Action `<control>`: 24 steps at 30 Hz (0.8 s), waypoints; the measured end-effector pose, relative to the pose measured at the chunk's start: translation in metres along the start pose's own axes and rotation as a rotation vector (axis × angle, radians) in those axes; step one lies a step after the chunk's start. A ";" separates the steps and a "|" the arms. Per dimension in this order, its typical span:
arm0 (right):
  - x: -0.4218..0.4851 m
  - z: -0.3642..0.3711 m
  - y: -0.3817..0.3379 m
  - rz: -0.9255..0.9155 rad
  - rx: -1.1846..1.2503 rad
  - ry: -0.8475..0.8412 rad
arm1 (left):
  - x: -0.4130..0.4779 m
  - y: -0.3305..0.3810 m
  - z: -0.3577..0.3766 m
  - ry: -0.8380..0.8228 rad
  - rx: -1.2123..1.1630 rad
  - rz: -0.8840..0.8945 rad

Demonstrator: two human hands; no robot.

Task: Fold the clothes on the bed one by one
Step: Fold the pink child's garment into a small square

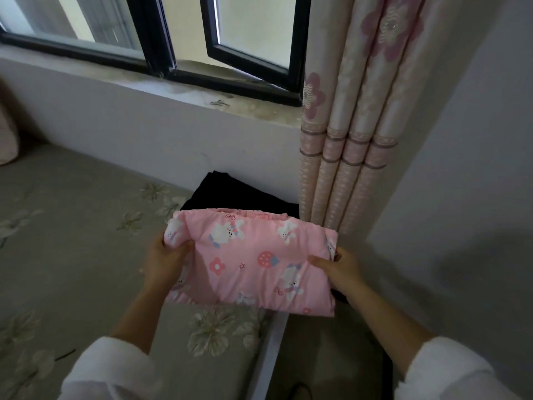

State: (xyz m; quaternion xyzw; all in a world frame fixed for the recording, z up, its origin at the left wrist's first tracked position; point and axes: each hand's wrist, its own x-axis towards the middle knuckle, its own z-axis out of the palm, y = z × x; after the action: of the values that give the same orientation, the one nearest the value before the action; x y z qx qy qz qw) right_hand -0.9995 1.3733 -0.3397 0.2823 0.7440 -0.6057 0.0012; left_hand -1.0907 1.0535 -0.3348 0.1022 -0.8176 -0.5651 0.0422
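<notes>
You hold a folded pink garment (253, 261) just left of the curtain (346, 140), over the bed (72, 226) corner. Your left hand (165, 264) and right hand (336, 268) each grip one side, thumbs on top and the other fingers hidden beneath. The garment half hides dark clothes (230, 192) at the curtain's foot.

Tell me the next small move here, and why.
Probably lower the pink garment onto the black garment just beyond it. The pink one already looks folded into a compact rectangle, the left hand and right hand grip its opposite sides, and the black one lies flat on the bed by the curtain.
</notes>
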 end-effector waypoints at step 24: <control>0.252 0.133 -0.001 0.328 -0.190 0.261 | 0.303 -0.023 0.143 -0.119 0.976 0.236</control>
State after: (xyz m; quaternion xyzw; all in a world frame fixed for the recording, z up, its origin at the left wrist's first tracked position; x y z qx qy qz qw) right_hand -1.2571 1.3590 -0.4614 0.4741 0.7356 -0.4828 0.0300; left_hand -1.4101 1.1111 -0.4211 -0.0156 -0.9934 -0.1133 0.0066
